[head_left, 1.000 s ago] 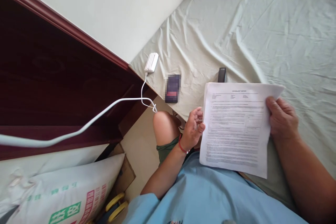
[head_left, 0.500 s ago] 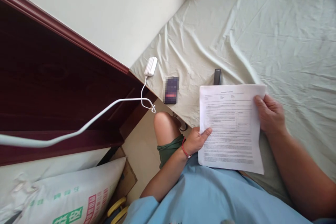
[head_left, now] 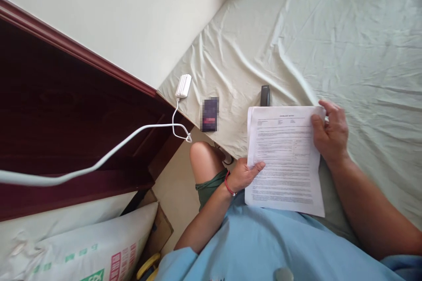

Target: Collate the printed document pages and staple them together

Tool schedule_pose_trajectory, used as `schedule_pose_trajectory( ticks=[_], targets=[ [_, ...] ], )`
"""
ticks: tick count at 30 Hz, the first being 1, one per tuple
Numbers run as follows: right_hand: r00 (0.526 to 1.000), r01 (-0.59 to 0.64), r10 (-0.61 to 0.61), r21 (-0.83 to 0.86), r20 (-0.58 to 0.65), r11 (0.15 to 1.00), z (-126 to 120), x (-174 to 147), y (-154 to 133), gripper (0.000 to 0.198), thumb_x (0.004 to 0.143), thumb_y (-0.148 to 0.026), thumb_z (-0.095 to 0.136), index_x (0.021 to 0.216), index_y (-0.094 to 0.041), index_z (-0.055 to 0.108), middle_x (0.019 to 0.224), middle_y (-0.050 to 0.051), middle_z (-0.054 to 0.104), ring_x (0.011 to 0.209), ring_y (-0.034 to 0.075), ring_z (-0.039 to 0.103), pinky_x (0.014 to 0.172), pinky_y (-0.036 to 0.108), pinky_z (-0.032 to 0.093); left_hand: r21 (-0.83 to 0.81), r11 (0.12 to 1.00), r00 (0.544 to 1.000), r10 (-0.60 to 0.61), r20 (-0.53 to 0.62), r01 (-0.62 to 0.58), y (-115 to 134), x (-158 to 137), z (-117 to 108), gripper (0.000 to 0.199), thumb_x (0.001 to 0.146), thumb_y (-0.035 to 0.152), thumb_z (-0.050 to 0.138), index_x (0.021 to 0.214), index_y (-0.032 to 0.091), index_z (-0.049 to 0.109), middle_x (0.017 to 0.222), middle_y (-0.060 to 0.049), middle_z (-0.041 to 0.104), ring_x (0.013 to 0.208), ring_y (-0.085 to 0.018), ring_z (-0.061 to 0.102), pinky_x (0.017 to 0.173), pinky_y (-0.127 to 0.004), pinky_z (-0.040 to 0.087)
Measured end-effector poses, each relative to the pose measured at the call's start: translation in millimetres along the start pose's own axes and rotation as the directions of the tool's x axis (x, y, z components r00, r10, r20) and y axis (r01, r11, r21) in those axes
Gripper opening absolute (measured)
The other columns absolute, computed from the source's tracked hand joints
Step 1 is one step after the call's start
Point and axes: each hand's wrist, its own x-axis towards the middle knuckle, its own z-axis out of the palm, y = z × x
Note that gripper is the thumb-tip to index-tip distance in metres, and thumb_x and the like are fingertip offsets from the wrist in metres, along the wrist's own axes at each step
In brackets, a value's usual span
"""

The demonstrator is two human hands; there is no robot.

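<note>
Over the near edge of the cloth-covered surface (head_left: 369, 48), the printed sheets (head_left: 281, 175) are pinched at their upper right corner by the right hand (head_left: 333, 134) and newly clamped along their left edge by the left hand (head_left: 243, 174), giving two-sided support

**Off-white wall (head_left: 99, 13) over dark wood panel (head_left: 66, 101)**

The 1 wall in sight fills the upper left, plain, greying towards its far end. Below it, a glossy red-brown moulded rail (head_left: 79, 49) slants along the top of the panel, which is almost black in shade. At right, a creased pale green sheet (head_left: 313, 30) covers what is probably a bed, though the cloth hides most of it. Cream floor (head_left: 176, 184) shows between. The light (head_left: 362, 74) is soft.
</note>
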Motion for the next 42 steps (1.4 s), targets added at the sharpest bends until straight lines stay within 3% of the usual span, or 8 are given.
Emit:
schedule_pose_trajectory(
  ticks=[4,8,12,16,24,29,35,42],
  targets=[
    [0.97,-0.24,0.231,0.185,0.07,0.953,3.0,-1.2,3.5,0.046,0.102,-0.053,0.061,0.138,-0.026,0.07,0.096,0.003,0.074,0.08,0.022,0.069,0.079,0.041,0.061,-0.009,1.0,1.0,-0.021,-0.01,0.021,1.0,0.5,-0.4,0.075,0.092,0.08,0.07,0.12,0.012,0.084,0.133,-0.018,0.081,0.129,-0.039,0.076,0.118,-0.053,0.058],
    [0.878,-0.471,0.436,0.528,0.199,0.707,4.5,-1.1,2.7,0.061,0.09,-0.065,0.079,0.138,-0.03,0.067,0.091,-0.001,0.075,0.064,0.018,0.064,0.053,0.03,0.052,-0.086,0.995,0.999,-0.041,-0.019,0.04,0.0,2.0,-0.5,0.072,0.093,0.078,0.072,0.119,0.012,0.084,0.13,-0.018,0.083,0.124,-0.037,0.078,0.116,-0.054,0.059],
    [0.776,-0.63,0.442,0.537,0.45,0.56,2.0,-1.9,-6.4,0.054,0.078,-0.077,0.087,0.096,-0.027,0.078,0.075,0.001,0.075,0.056,0.02,0.067,0.047,0.032,0.055,-0.17,0.984,0.997,-0.065,-0.049,0.056,-4.2,3.5,-0.3,0.071,0.09,0.077,0.076,0.117,0.012,0.085,0.126,-0.018,0.084,0.118,-0.037,0.08,0.113,-0.054,0.06],
    [0.752,-0.658,0.426,0.55,0.502,0.513,-0.6,-3.1,-16.5,0.058,0.068,-0.08,0.092,0.08,-0.026,0.075,0.068,0.002,0.074,0.056,0.024,0.071,0.047,0.036,0.058,-0.227,0.971,0.995,-0.085,-0.054,0.071,-7.5,4.9,1.0,0.072,0.09,0.077,0.077,0.118,0.011,0.083,0.124,-0.019,0.084,0.117,-0.037,0.08,0.112,-0.054,0.06],
    [0.787,-0.615,0.402,0.546,0.468,0.569,-0.7,-5.9,-13.8,0.057,0.076,-0.08,0.089,0.082,-0.025,0.076,0.068,0.001,0.073,0.057,0.02,0.068,0.049,0.033,0.058,-0.311,0.934,0.969,0.107,-0.222,-0.175,11.5,29.0,2.0,0.063,0.101,0.07,0.068,0.138,0.019,0.074,0.142,-0.013,0.078,0.138,-0.032,0.069,0.122,-0.046,0.053],
    [0.824,-0.563,0.391,0.511,0.41,0.65,1.0,-6.9,-11.2,0.057,0.079,-0.082,0.085,0.085,-0.026,0.076,0.069,0.0,0.07,0.061,0.02,0.066,0.051,0.031,0.055,-0.124,0.977,0.943,0.128,-0.307,-0.173,14.7,40.7,-2.2,0.066,0.098,0.078,0.066,0.119,0.017,0.079,0.123,-0.013,0.083,0.123,-0.032,0.076,0.112,-0.045,0.057],
    [0.85,-0.517,0.355,0.491,0.388,0.701,0.6,-5.3,-15.2,0.056,0.086,-0.083,0.077,0.091,-0.028,0.076,0.074,0.0,0.067,0.061,0.018,0.06,0.049,0.029,0.05,-0.268,0.949,0.94,0.068,-0.335,-0.164,1.4,40.6,-2.0,0.066,0.091,0.079,0.074,0.11,0.017,0.08,0.115,-0.013,0.085,0.121,-0.033,0.077,0.108,-0.045,0.06],
    [0.856,-0.509,0.381,0.447,0.349,0.736,1.5,-4.5,-15.8,0.053,0.088,-0.078,0.076,0.079,-0.026,0.068,0.065,-0.002,0.057,0.053,0.015,0.045,0.044,0.029,0.035,-0.193,0.963,0.908,0.097,-0.407,-0.19,-16.1,46.0,0.3,0.068,0.093,0.084,0.067,0.108,0.018,0.078,0.114,-0.012,0.084,0.115,-0.029,0.077,0.104,-0.042,0.059]
  ],
)
